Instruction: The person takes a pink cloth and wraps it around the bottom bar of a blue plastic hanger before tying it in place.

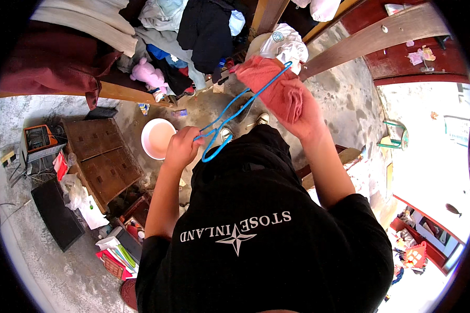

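A blue clothes hanger (240,110) slants up and to the right in front of my body. My left hand (182,147) is closed around it near its lower left end. In my right hand (309,117) is a bunched coral-red cloth (269,83), which lies against the hanger's upper right end. The fingers of that hand are partly hidden by the cloth folds. I cannot tell whether the cloth is hooked over the hanger or only rests behind it.
A pink basin (147,140) stands on the floor left of my feet. Ahead, piled clothes (206,36) and a pink plush toy (149,76) lie behind a wooden rail (125,94). A brown wooden cabinet (100,156) is at left, a green-framed stool (395,136) at right.
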`<state>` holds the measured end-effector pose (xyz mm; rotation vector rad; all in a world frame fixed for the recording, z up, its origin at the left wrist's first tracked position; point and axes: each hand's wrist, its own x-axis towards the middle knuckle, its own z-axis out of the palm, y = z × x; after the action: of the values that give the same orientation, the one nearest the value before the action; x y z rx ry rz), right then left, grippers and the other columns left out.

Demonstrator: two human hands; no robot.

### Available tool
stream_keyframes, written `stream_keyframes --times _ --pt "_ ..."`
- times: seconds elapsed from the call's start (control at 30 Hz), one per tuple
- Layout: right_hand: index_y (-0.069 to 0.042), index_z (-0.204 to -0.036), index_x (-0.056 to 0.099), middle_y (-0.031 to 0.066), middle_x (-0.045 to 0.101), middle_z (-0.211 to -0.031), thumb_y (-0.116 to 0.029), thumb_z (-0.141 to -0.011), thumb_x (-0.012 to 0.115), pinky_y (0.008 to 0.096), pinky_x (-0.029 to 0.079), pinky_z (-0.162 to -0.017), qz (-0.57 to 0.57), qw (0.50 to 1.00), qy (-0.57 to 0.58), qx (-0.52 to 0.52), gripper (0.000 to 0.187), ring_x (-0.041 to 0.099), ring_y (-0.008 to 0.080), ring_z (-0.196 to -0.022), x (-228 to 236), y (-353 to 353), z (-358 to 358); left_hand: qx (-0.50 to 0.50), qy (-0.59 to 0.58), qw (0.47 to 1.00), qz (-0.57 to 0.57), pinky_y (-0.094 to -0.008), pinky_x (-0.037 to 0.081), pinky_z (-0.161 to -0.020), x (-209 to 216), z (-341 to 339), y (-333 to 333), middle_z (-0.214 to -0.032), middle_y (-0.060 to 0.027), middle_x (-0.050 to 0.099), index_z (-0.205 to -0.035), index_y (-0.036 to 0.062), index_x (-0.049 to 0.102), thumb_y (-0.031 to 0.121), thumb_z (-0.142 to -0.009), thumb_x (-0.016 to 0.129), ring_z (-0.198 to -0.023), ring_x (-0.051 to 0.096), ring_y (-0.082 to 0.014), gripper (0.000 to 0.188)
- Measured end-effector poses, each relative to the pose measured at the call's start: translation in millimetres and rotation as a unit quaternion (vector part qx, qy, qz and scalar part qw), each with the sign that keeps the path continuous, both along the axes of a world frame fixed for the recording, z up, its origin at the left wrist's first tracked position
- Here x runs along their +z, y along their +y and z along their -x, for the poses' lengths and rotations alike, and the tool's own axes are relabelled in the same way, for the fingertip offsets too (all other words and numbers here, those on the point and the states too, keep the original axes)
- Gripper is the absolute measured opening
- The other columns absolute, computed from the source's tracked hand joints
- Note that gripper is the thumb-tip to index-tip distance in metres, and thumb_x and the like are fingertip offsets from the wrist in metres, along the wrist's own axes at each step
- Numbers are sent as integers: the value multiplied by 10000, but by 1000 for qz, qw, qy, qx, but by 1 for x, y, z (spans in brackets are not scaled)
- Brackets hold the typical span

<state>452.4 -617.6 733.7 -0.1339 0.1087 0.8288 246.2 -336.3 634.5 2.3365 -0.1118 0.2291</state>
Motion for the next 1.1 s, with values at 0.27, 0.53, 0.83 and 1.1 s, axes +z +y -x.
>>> stream_keyframes --times 0.27,0.53,0.83,1.1 --pt "9 -1438 458 168 556 -1454 -54 -1002 484 441 422 -1177 174 985 9 -18 442 554 309 -1333 43 8 -1 37 3 998 43 -450 529 -655 -8 2 -4 -824 -169 656 -920 24 619 141 -914 660 -748 650 -393 124" --pt "-4 -1446 460 161 551 -1470 -63 -983 490 412 403 -1191 75 993 -26 84 468 546 288 -1353 50 55 35 105 -15 992 64 -461 541 -661 -15 -39 -40 -812 -186 673 -912 56 681 224 -988 598 -748 670 -400 202" --pt "34 -1357 510 165 610 -1380 -104 -993 509 417 447 -1151 -43 992 42 106 390 607 281 -1266 30 58 30 99 -40 991 83 -468 539 -630 19 -66 -43 -757 -168 688 -1002 19 676 255 -1023 591 -700 683 -393 252" --pt "18 -1294 540 178 643 -1296 -41 -994 530 456 523 -1074 176 980 -64 64 306 643 305 -1204 31 30 -14 84 11 996 23 -456 530 -654 0 -39 -23 -774 -170 687 -935 11 671 220 -1027 558 -711 680 -370 255"
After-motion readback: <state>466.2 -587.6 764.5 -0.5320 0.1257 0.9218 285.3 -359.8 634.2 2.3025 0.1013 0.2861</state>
